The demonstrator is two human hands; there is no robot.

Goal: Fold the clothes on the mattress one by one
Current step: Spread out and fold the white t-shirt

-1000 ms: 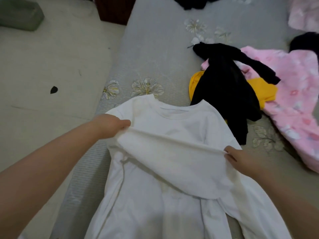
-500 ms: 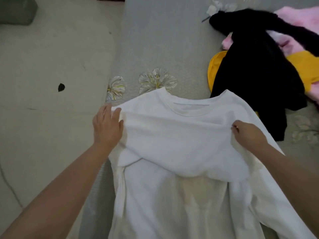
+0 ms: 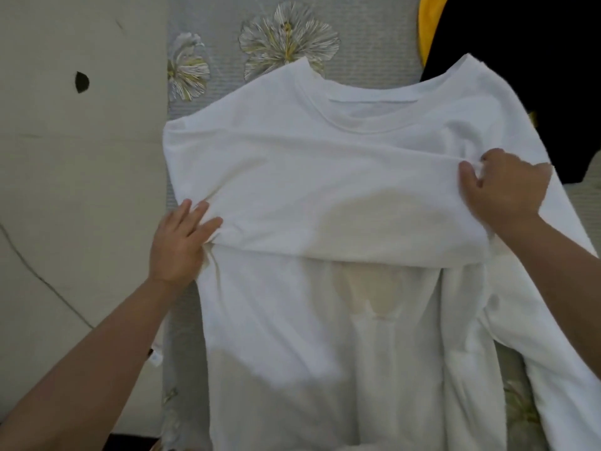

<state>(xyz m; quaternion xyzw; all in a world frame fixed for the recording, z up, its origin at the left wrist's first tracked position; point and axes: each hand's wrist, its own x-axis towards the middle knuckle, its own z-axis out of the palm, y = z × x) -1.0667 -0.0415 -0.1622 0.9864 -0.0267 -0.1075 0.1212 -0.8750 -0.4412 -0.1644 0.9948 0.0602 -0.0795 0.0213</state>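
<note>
White cotton fills most of the view: a long-sleeved shirt (image 3: 325, 177) lies front-up on the grey mattress (image 3: 224, 37), collar toward the top. One sleeve is folded straight across the chest as a wide band, running from the left shoulder edge to the right side. The other sleeve (image 3: 553, 336) trails down along the right edge of the mattress.

The left hand (image 3: 179, 245) rests flat on the shirt's left side, just below the folded band, fingers straight and slightly spread, pressing the cloth down; its grip is apart and holds nothing. The right hand (image 3: 510, 190) is at the band's right end, fingers and thumb curled into the fabric there, its grip clamped on the shirt.

A faint yellowish patch shows on the chest, partly under the band. Inside the back of the collar a pale strip of tape is visible; no writing can be read on it. A small tag (image 3: 155, 354) pokes out at the shirt's left hem side near the left forearm, too small to read.

The mattress has embroidered flowers (image 3: 287, 37) near its top. A black garment (image 3: 536, 60) lies at the upper right, its edge under the shirt's shoulder, with a yellow garment (image 3: 426, 30) beside it. A beige floor (image 3: 65, 190) with a dark spot (image 3: 81, 82) lies left of the mattress.
</note>
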